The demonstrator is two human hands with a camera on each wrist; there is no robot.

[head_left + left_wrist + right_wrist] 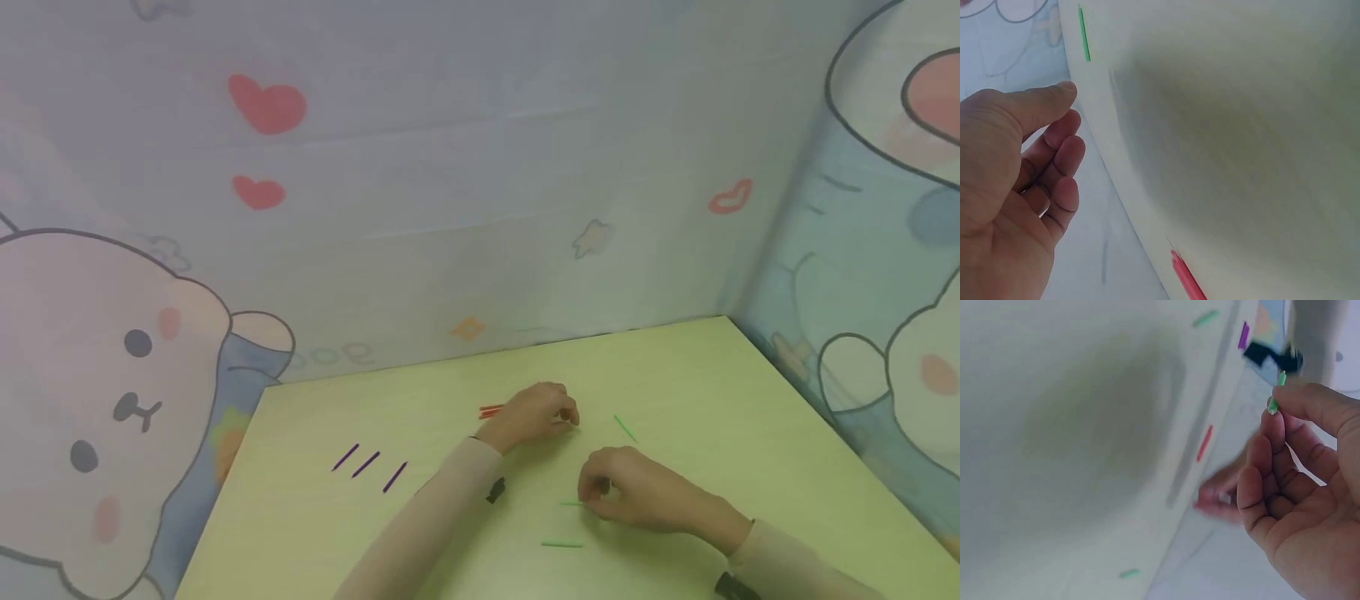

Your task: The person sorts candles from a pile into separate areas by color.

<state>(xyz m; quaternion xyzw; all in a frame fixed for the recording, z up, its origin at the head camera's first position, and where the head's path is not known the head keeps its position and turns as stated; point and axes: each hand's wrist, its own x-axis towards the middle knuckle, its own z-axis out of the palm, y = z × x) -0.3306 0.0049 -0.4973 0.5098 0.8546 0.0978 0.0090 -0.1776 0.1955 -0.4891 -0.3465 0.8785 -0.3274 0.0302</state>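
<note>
A short green stick (1277,394) is pinched between the thumb and index finger of my right hand (637,490), above the table. My left hand (531,414) hovers farther back, its fingers loosely bent and nothing visible between them in the left wrist view. Under its wrist, several red sticks (490,408) lie side by side, partly hidden by it. One loose green stick (625,427) lies to the right of the left hand, beyond the right one. Another green stick (562,545) lies nearer the front, left of the right hand.
Three purple sticks (366,464) lie slanted and spaced apart on the left part of the pale yellow-green table (675,367). A printed cloth backdrop (420,208) rises behind the table's far edge and along its sides. Dark straps sit on both sleeves.
</note>
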